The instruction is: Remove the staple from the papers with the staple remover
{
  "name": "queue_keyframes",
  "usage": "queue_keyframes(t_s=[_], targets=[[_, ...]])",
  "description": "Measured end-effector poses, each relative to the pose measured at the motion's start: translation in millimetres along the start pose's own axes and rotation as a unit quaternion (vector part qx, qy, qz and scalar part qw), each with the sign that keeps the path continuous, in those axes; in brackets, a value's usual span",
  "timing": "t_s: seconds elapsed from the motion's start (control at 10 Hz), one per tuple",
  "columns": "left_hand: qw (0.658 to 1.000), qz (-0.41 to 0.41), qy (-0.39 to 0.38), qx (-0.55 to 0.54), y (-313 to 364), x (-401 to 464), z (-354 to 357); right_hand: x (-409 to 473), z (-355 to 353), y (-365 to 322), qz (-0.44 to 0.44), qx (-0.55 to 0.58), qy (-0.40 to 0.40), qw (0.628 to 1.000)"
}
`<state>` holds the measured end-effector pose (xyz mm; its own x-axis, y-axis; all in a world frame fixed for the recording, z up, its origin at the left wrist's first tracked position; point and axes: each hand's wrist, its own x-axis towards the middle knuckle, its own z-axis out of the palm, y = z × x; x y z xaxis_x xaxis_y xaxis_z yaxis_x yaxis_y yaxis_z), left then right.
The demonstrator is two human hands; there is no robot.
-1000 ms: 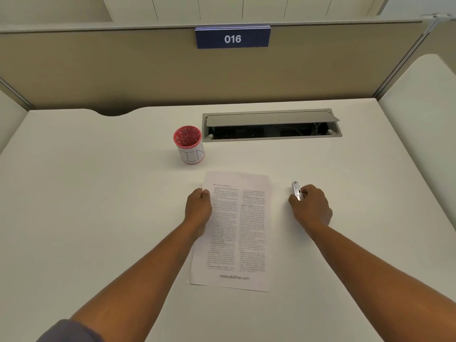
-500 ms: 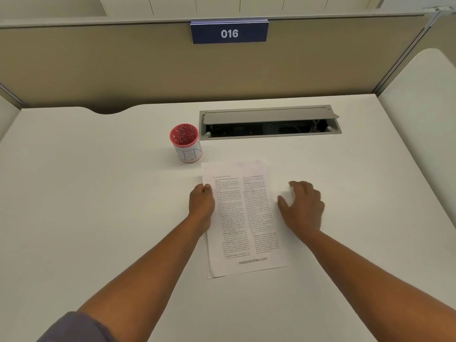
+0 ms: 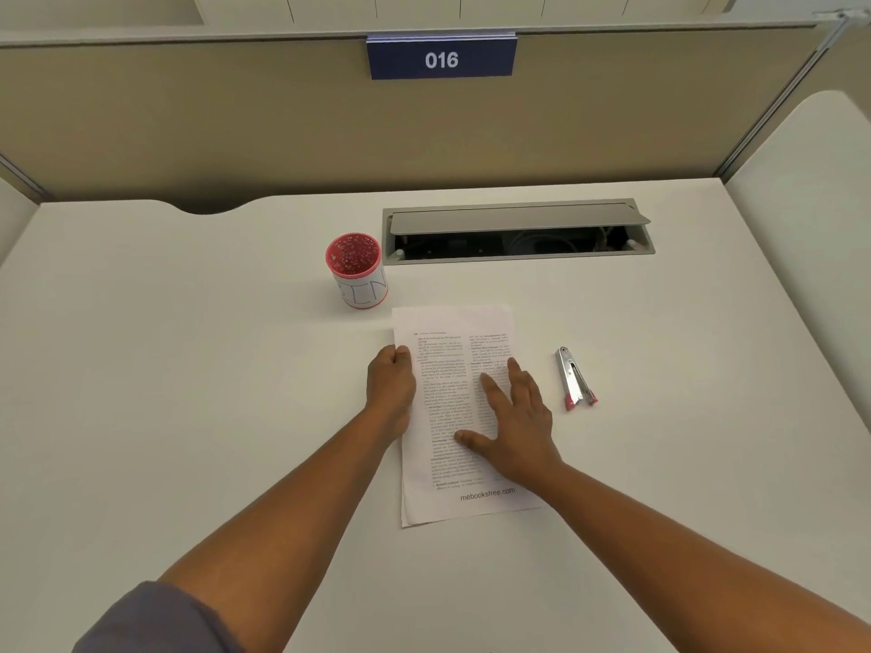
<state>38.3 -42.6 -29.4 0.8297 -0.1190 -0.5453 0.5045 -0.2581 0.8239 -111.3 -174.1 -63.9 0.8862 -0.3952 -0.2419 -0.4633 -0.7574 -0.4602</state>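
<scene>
The printed papers (image 3: 447, 341) lie on the white desk (image 3: 188, 369) in front of me. My left hand (image 3: 392, 388) pinches their left edge near the top. My right hand (image 3: 516, 424) rests flat on the sheet with fingers spread, holding nothing. The metal staple remover (image 3: 574, 378), with pink handle tips, lies on the desk to the right of the papers, apart from both hands. I cannot make out the staple.
A red and white cup (image 3: 357, 270) stands just beyond the papers' top left corner. Behind it to the right is an open cable tray (image 3: 518, 230) set into the desk. A beige partition with a "016" sign (image 3: 441, 58) closes the back.
My right hand has let go of the staple remover, which now lies on the desk, and has moved left onto the papers. The papers have shifted and turned slightly.
</scene>
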Motion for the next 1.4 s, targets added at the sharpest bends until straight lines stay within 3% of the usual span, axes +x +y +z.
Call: queue_keyframes(t_s=[0.2, 0.3, 0.4, 0.5, 0.6, 1.3, 1.4], targets=[[0.982, 0.140, -0.003, 0.129, -5.2, -5.1, -4.7, 2.0, -1.9, 1.8, 0.018, -0.040, -0.003, 0.999], [0.925, 0.244, 0.010, 0.293, -20.2, -6.7, -15.0, 3.9, -4.1, 1.8, 0.021, -0.045, 0.000, 0.999], [0.830, 0.316, 0.004, 0.460, -38.4, -6.1, -29.9, 6.5, -6.7, 1.2, 0.018, -0.055, -0.002, 0.998], [0.761, 0.339, -0.044, 0.551, -56.6, -6.9, -39.8, 7.7, -8.7, 0.9, 0.011, -0.061, -0.005, 0.998], [0.738, 0.341, -0.058, 0.580, -65.7, -7.5, -43.5, 7.7, -10.2, 0.7, 0.006, -0.065, -0.004, 0.998], [0.738, 0.333, -0.098, 0.579, -57.3, -9.7, -52.6, -1.2, -20.8, -2.2, 0.007, -0.059, -0.014, 0.998], [0.738, 0.350, -0.079, 0.572, -43.9, -15.7, -49.1, -0.4, -29.5, -10.4, -0.014, -0.062, 0.031, 0.998]])
